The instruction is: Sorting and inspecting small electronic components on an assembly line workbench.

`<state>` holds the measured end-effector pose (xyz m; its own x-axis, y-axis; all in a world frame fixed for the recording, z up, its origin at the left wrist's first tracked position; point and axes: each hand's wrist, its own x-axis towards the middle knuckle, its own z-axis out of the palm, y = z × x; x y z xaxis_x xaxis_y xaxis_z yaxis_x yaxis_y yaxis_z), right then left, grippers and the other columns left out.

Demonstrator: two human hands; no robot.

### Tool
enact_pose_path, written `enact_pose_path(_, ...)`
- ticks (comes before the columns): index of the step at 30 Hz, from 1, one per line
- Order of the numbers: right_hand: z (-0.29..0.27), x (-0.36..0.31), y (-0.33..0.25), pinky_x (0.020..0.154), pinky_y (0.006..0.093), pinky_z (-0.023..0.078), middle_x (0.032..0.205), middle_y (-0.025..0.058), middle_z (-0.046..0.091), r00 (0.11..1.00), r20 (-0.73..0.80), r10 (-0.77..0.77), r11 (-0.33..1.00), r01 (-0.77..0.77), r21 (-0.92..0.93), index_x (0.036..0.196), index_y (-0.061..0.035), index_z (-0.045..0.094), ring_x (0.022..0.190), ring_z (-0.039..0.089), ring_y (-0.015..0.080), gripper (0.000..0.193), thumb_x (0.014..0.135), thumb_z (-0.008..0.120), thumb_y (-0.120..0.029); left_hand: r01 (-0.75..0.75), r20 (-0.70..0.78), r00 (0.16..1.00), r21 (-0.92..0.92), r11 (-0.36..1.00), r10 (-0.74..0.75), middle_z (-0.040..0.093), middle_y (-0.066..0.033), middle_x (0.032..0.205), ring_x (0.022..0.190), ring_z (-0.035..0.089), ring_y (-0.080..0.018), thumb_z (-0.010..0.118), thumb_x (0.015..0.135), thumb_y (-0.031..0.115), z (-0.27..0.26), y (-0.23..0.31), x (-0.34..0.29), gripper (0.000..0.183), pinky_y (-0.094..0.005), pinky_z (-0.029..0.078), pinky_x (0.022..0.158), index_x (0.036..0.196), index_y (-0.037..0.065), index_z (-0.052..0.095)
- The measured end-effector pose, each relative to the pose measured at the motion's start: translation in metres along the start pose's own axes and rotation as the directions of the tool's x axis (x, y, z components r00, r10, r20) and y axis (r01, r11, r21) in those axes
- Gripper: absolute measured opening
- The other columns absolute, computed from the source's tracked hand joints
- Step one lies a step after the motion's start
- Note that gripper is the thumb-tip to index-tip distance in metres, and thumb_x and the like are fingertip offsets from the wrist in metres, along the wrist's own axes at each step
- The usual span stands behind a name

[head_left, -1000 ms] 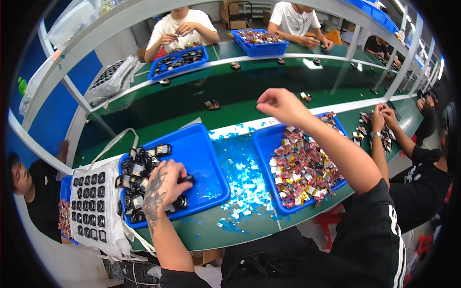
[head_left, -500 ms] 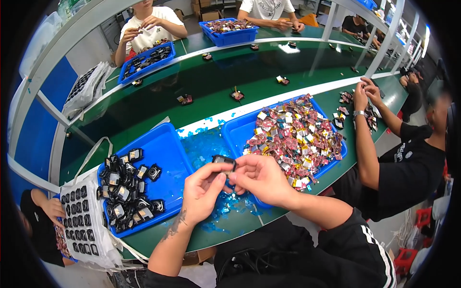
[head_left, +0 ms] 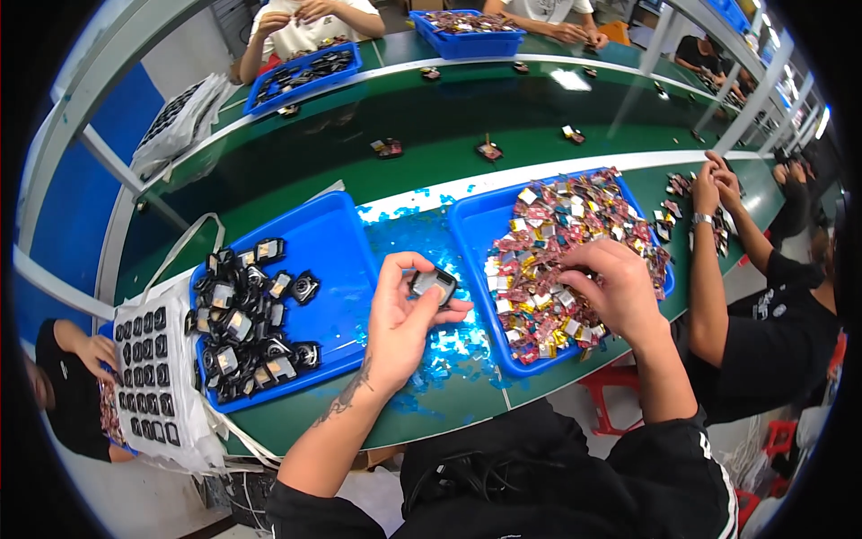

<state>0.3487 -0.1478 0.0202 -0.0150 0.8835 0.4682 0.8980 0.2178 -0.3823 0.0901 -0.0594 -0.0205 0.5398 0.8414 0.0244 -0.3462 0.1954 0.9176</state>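
My left hand (head_left: pixel 401 319) is closed around a small black plastic housing (head_left: pixel 446 280) with a grey panel, the thumb pressed on that panel. Over the right blue tray (head_left: pixel 465 235), my right hand (head_left: pixel 620 292) has its fingers curled and thumb brought in toward the heap of small red circuit boards (head_left: pixel 552 229) with white and yellow parts. Whatever lies between those fingertips is too small to make out. At the left, another blue tray (head_left: pixel 346 260) holds a pile of black housings (head_left: pixel 238 323), some with light panels and some with round openings.
Blue film scraps (head_left: pixel 449 359) litter the green table between the trays. Beyond a white rail, several assemblies lie on the green belt (head_left: pixel 341 126). A white sheet of black frames (head_left: pixel 148 377) stands at left. At right, a co-worker's hands (head_left: pixel 709 189) are near the table edge.
My hands have parted: the left keeps the black housing, while the right has moved right to the circuit board heap. The view has shifted, so the trays appear slightly further right.
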Motion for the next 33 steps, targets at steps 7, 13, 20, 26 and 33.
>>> enact_pose_path(7, -0.014, 0.005, 0.0, 0.085, 0.039, 0.051, 0.101, 0.0124, 0.065, 0.951, 0.307, -0.043, 0.985, -0.011, 0.17, 0.096, -0.0023, 0.066, 0.098, 0.062, 0.0312, 0.026, 0.072, 0.077, -0.007, 0.016, -0.136, 0.991, 0.162, 0.987, 0.007, 0.064, -0.0074, 0.096, 0.083, 0.063, -0.0117, 0.062, 0.089, -0.001, 0.001, 0.007, -0.004, 0.045, -0.0237, 0.053, 0.07, 0.129, 0.007, 0.043)
enact_pose_path(13, -0.025, -0.013, 0.005, 0.078, 0.0381, 0.054, 0.099, 0.0112, 0.062, 0.987, 0.161, -0.014, 0.999, 0.008, 0.036, 0.098, -0.003, 0.069, 0.092, 0.064, 0.0305, 0.023, 0.076, 0.072, -0.003, -0.095, -0.155, 0.982, 0.081, 0.992, 0.107, 0.062, -0.0058, 0.093, 0.081, 0.061, -0.0129, 0.063, 0.088, 0.0, 0.004, 0.001, 0.009, 0.028, -0.0283, 0.055, 0.071, 0.113, 0.004, 0.051)
enact_pose_path(20, 0.003, 0.013, 0.011, 0.067, 0.0346, 0.054, 0.086, 0.0102, 0.067, 0.981, -0.192, -0.01, 0.982, 0.045, 0.181, 0.091, -0.0048, 0.066, 0.076, 0.066, 0.0253, 0.011, 0.082, 0.071, -0.007, 0.003, -0.197, 0.98, 0.109, 0.994, 0.018, 0.062, -0.009, 0.098, 0.075, 0.06, -0.0155, 0.062, 0.087, 0.005, -0.005, 0.013, -0.018, 0.032, -0.0276, 0.049, 0.061, 0.116, 0.006, 0.048)
enact_pose_path(26, -0.021, 0.022, -0.005, 0.062, 0.0316, 0.052, 0.077, 0.0098, 0.066, 0.95, -0.156, 0.27, 0.899, -0.191, 0.394, 0.088, -0.0009, 0.061, 0.068, 0.066, 0.0218, 0.011, 0.084, 0.069, -0.008, 0.115, -0.154, 0.98, -0.075, 0.991, -0.126, 0.06, -0.0076, 0.091, 0.075, 0.061, -0.0188, 0.058, 0.091, -0.002, -0.008, 0.019, -0.007, 0.006, -0.0284, 0.055, 0.066, 0.096, -0.002, 0.061)
enact_pose_path(33, -0.027, 0.022, 0.016, 0.062, 0.0288, 0.05, 0.075, 0.0052, 0.062, 0.949, -0.028, 0.315, 0.892, -0.285, 0.352, 0.089, -0.0017, 0.061, 0.067, 0.061, 0.0123, 0.011, 0.087, 0.066, -0.012, 0.021, -0.015, 1.0, 0.166, 0.986, -0.019, 0.061, -0.0097, 0.109, 0.087, 0.064, -0.0185, 0.064, 0.088, 0.008, -0.004, 0.002, 0.001, 0.019, -0.0284, 0.053, 0.07, 0.104, -0.003, 0.066)
